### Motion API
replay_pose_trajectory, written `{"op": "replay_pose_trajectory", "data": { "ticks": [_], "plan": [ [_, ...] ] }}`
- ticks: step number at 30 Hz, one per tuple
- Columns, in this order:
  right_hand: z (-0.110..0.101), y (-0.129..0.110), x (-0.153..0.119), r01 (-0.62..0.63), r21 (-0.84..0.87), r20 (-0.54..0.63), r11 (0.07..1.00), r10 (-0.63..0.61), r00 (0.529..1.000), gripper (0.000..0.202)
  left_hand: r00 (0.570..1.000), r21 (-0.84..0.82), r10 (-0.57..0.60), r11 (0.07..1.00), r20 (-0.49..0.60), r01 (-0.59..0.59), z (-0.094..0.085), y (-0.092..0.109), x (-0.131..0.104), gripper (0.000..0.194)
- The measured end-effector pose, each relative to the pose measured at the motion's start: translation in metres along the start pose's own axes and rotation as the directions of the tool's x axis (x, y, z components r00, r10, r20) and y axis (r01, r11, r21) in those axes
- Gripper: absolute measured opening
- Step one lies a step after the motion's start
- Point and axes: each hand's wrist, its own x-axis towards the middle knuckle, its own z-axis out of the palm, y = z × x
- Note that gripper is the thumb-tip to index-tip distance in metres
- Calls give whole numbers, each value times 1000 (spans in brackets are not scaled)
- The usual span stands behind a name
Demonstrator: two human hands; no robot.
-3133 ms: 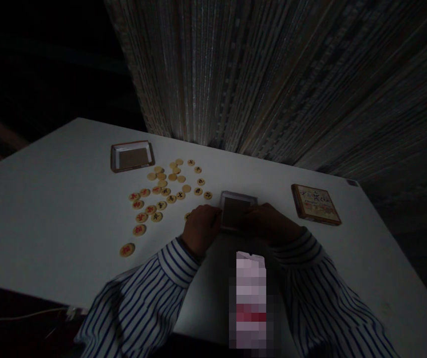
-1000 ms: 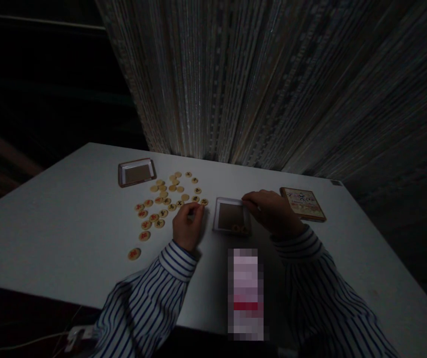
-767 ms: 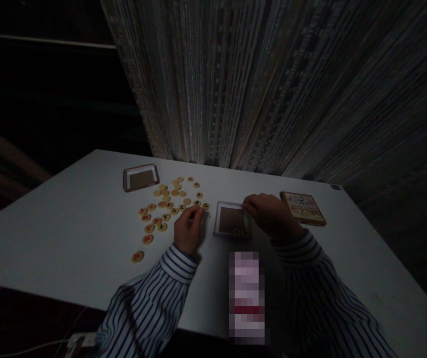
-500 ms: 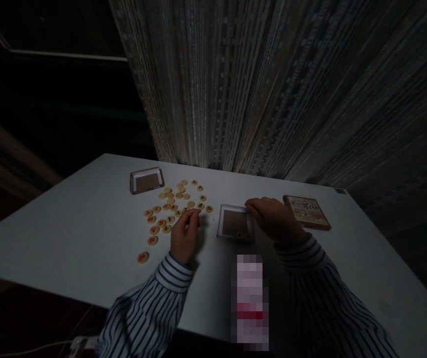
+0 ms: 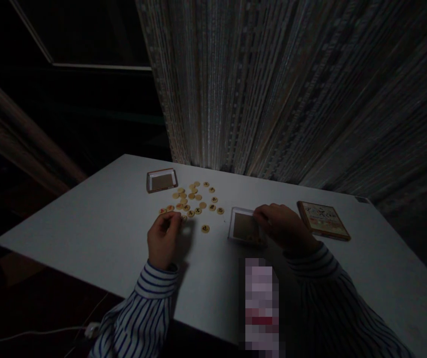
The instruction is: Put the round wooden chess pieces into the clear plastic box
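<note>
Round wooden pieces (image 5: 203,205) with black or red characters, some blank side up, lie scattered on the white table. My left hand (image 5: 164,237) is over the near left part of this group, fingers curled together; what it holds, if anything, is hidden. One black-marked piece (image 5: 205,228) lies apart, between my left hand and an open clear-sided box (image 5: 230,224). My right hand (image 5: 278,224) is at that box's right edge with its fingers closed, and dim pieces show in the box's near right corner.
A second open box (image 5: 161,181) stands at the back left of the table (image 5: 86,219). A flat box with a picture on it (image 5: 324,219) lies to the right of my right hand. A string curtain (image 5: 228,99) hangs behind the table.
The view has shifted, so the table sits further right. My left hand has moved left over the red-marked pieces. A black-marked piece now lies alone nearer the front. My right hand stays at the box.
</note>
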Motion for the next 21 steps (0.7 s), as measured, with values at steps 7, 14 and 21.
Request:
{"op": "replay_pose_trajectory", "data": {
  "ticks": [7, 14, 21],
  "plan": [
    [5, -4, 0, 41, 19, -4, 999, -41, 999, 22, 994, 13, -36, 999, -105, 38, -26, 4, 8, 23],
    [10, -14, 7, 51, -6, 8, 999, -51, 999, 23, 995, 109, -14, 994, -99, 25, -57, -4, 13, 20],
    [18, -27, 19, 131, -94, 91, 987, -123, 988, 29, 998, 197, 31, 980, -59, -19, -68, -10, 12, 20]
  ]
}}
